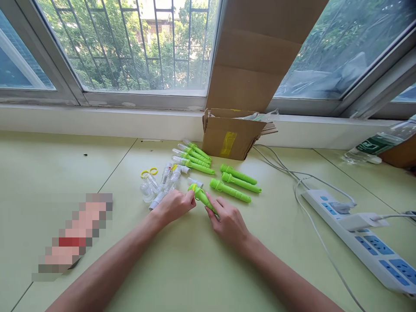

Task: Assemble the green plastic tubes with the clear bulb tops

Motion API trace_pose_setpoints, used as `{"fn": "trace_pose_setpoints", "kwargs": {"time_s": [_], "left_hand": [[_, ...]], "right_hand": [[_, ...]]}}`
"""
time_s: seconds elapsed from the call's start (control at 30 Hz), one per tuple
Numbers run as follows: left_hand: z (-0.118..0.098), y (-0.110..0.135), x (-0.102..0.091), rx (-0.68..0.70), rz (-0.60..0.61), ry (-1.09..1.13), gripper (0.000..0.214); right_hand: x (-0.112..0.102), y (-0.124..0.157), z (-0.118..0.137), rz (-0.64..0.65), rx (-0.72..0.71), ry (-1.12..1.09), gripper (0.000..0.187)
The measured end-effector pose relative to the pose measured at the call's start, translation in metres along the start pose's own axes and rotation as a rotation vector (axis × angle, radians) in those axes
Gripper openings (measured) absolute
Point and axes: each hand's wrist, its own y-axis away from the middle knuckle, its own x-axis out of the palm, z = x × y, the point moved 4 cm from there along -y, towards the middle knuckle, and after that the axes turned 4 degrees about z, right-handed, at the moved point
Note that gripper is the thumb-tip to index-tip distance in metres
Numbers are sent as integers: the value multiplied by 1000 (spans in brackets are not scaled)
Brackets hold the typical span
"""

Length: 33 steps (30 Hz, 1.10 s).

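Observation:
My right hand (229, 221) grips a green plastic handle piece (203, 197) by its lower end. My left hand (175, 204) pinches the yellow-ringed top end of that same piece. Three more green handles (238, 182) lie just beyond, to the right. Several finished green-and-clear tubes (193, 157) lie in a row farther back. Clear tube parts with white caps (164, 182) and two yellow rings (148, 172) lie to the left of my hands.
An open cardboard box (227, 136) stands against the window sill, with a tall cardboard sheet (260, 52) behind it. A white and blue power strip (360, 238) with plugs and cables lies at right. A plastic bottle (380, 143) lies far right. A blurred patch (76, 236) is at left.

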Motion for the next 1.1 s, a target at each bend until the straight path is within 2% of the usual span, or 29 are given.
{"fn": "trace_pose_setpoints", "kwargs": {"time_s": [0.1, 0.23, 0.33, 0.4, 0.5, 0.6, 0.73, 0.93, 1.1], "left_hand": [[1, -2, 1, -88, 31, -4, 20], [2, -2, -1, -220, -17, 115, 21], [3, -2, -3, -267, -44, 202, 22], [4, -2, -3, -285, -62, 241, 24], [6, -1, -1, -298, -84, 270, 26], [8, -1, 1, -314, -103, 268, 26], [7, -1, 2, -338, -92, 203, 23], [-4, -4, 2, -313, 12, -79, 28], [-7, -2, 7, -348, 45, -109, 28]], "right_hand": [[-2, -3, -5, -7, 4, -16, 42], [-4, -6, -11, -71, -8, 10, 39], [-4, -6, -12, -125, 8, -19, 38], [-4, -6, -12, -142, 66, -73, 40], [-3, -6, -13, -113, 153, -147, 37], [-1, -7, -11, -56, 137, -120, 33], [1, -5, -11, -52, 48, 6, 37], [3, -2, -9, -90, -24, 149, 37], [5, 0, -4, -79, -58, 215, 38]]}}
